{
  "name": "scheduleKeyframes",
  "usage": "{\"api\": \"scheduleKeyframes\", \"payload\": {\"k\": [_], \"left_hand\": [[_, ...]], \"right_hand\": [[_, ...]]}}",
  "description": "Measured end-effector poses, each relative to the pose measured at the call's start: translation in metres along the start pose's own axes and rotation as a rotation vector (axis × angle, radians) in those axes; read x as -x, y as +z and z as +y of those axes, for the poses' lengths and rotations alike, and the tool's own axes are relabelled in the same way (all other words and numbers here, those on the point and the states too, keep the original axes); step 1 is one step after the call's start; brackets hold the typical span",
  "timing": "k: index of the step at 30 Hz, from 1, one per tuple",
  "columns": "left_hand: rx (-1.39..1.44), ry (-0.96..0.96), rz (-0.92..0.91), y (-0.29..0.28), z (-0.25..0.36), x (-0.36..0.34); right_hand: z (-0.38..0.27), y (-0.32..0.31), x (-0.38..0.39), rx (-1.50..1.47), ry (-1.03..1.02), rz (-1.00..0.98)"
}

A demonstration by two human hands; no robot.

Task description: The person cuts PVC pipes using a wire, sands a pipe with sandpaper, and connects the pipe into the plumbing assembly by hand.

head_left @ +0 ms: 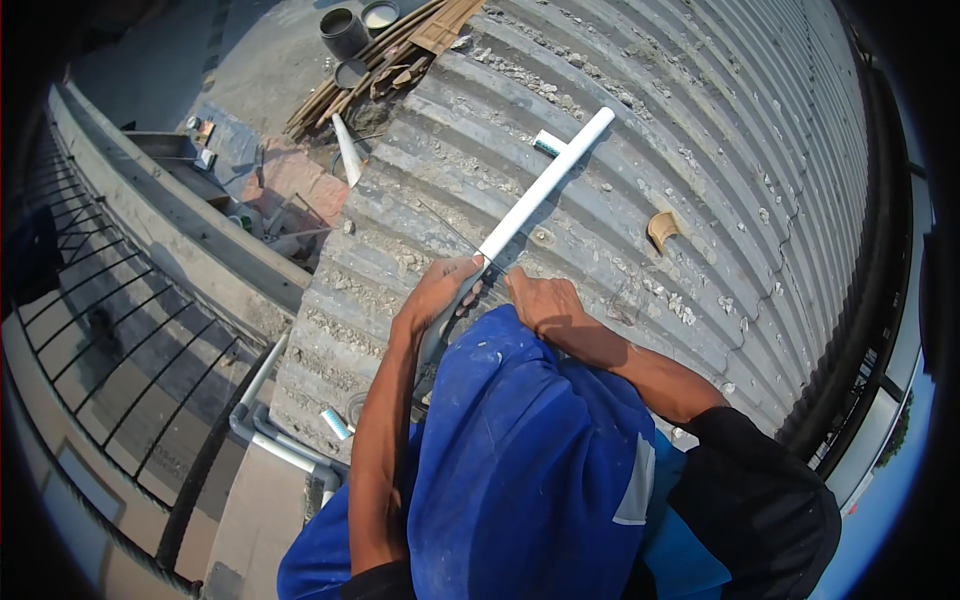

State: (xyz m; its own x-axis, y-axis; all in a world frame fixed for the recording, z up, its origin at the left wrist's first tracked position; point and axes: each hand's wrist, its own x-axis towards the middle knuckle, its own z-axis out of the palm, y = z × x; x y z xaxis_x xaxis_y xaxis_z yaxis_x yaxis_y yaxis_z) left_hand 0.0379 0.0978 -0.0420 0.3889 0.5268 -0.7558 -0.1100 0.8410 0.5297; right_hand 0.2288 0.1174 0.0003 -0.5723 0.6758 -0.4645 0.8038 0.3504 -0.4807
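A long white plastic pipe (545,187) slants away from me over the corrugated roof. My left hand (445,290) is closed round it near its close end. A thin dark strip or rod (450,226) crosses the pipe there, and I cannot tell whether it is a blade or a wire. Its near end runs to my right hand (545,300), whose fingers are pinched together beside the pipe. My blue-clad knee (520,400) rises just below both hands and hides the pipe's lower part. Against the pipe's far part lies a short white and green cylinder (548,144).
Rubble and a curved tan shard (663,231) lie on the ribbed grey roof (700,170). Grey pipes (285,450) and a black metal railing (190,480) stand at the left, beyond the roof edge. Wooden poles (375,65) and buckets (344,35) are at the far left.
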Motion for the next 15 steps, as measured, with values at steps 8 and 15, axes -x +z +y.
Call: {"api": "scheduleKeyframes", "payload": {"k": [8, 15], "left_hand": [[-0.059, 0.156, 0.153, 0.006, -0.018, -0.004], [-0.071, 0.107, 0.167, 0.01, -0.004, 0.005]], "right_hand": [[0.009, -0.013, 0.03, 0.027, -0.02, -0.092], [-0.012, -0.025, 0.003, 0.018, -0.028, -0.094]]}}
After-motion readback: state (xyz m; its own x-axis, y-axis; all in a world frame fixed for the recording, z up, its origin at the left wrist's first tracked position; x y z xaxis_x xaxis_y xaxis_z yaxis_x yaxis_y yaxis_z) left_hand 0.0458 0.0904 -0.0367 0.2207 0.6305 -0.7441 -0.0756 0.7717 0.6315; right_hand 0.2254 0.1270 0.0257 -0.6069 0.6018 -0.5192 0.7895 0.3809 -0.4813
